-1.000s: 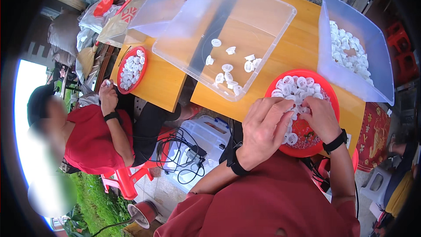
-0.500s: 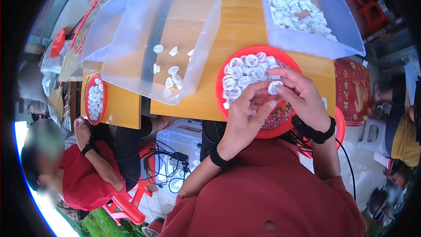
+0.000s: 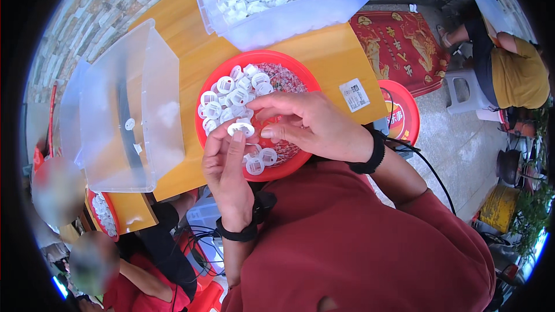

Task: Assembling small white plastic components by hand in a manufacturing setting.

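Note:
My left hand (image 3: 229,164) pinches a white round plastic cap (image 3: 240,129) between thumb and fingers, above a red round basin (image 3: 309,78). Just right of it, my right hand (image 3: 317,128) has thumb and forefinger spread apart, with nothing visible between them. White round plastic caps (image 3: 225,85) are heaped in the basin's left part. Small clear pieces with thin wire-like legs (image 3: 283,76) lie in its right part. A few more caps (image 3: 260,160) sit at the near rim, below the hands.
A clear bin (image 3: 277,26) full of white pieces stands at the table's far side. Left of the basin is another clear bin (image 3: 98,138) with few pieces. A second red basin (image 3: 404,101) is at the right. Another person (image 3: 144,286) sits at lower left; someone (image 3: 517,75) is far right.
The view has swung, so the table and basin appear farther left. The cap has passed from my right fingers to my left, and my right finger and thumb have parted.

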`<state>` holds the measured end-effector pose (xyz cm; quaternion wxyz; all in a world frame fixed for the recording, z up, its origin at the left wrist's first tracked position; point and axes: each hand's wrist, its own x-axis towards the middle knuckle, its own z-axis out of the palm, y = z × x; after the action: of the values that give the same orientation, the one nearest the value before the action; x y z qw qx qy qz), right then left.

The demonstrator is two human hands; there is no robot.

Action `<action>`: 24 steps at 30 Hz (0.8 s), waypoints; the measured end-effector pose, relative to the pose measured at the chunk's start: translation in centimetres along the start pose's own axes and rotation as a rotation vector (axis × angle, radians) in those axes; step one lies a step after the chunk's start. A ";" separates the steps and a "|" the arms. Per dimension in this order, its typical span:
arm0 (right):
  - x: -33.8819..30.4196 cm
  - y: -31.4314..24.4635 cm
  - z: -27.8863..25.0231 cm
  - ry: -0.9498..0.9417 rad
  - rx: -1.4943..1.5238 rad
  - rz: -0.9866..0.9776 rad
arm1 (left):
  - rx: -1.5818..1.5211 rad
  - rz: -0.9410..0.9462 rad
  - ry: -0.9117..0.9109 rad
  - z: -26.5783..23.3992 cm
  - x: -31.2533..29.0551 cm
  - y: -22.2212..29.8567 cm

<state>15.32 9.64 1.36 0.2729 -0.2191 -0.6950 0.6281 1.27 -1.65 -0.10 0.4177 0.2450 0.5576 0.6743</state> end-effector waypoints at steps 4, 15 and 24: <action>1.0 1.1 -4.0 0.169 -0.471 0.056 | -0.006 -0.009 0.008 -1.4 0.0 0.0; 3.6 4.8 -2.4 0.045 -1.133 0.029 | -0.151 -0.059 -0.079 -3.1 -0.1 0.8; 3.7 5.3 -2.1 -0.038 -1.147 -0.075 | -0.205 -0.166 -0.185 -3.5 0.6 0.2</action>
<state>13.67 14.26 -3.39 0.1201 -0.2961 -0.9366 0.1441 -1.93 -3.10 -0.90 0.5443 0.2153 0.4632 0.6654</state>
